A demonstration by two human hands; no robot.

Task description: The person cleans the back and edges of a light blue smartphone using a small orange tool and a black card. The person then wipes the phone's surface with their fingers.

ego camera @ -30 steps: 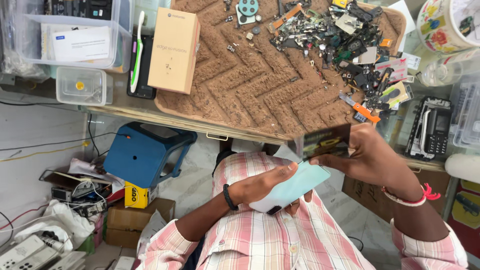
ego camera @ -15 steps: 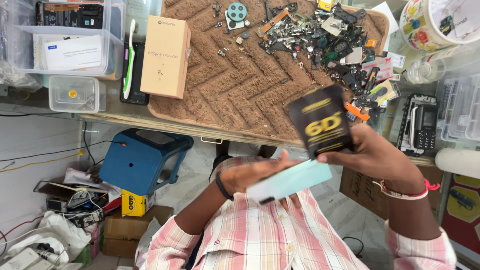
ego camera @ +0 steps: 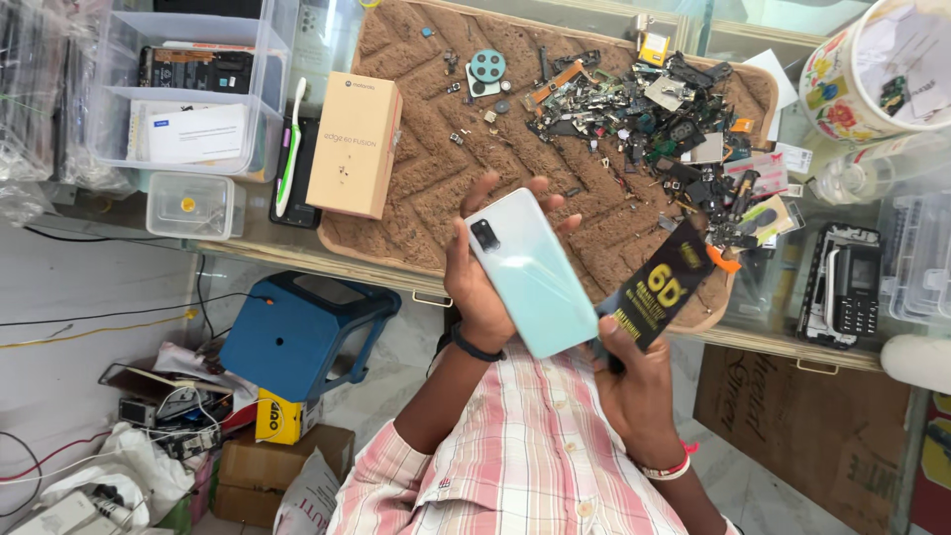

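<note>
The left hand grips a pale mint-green smartphone from behind, back face and camera corner toward the viewer, fingers wrapped round its long edges and fingertips showing past the far edge. The phone tilts, its lower end reaching toward the right hand, which pinches a flat black packet with gold print at its lower corner — the packet stands just beside the phone's lower right edge, whether touching I cannot tell. Both are held up over the near edge of the bench, above a brown woven mat with a zigzag pattern. The middle of the mat lies bare beyond the fingers; to the left on it stands a tan cardboard box, and the far right of it is crowded with a heap of small dark phone parts. Further right, off the mat, sits a black keypad phone. Below the bench edge stands a blue plastic stool.
</note>
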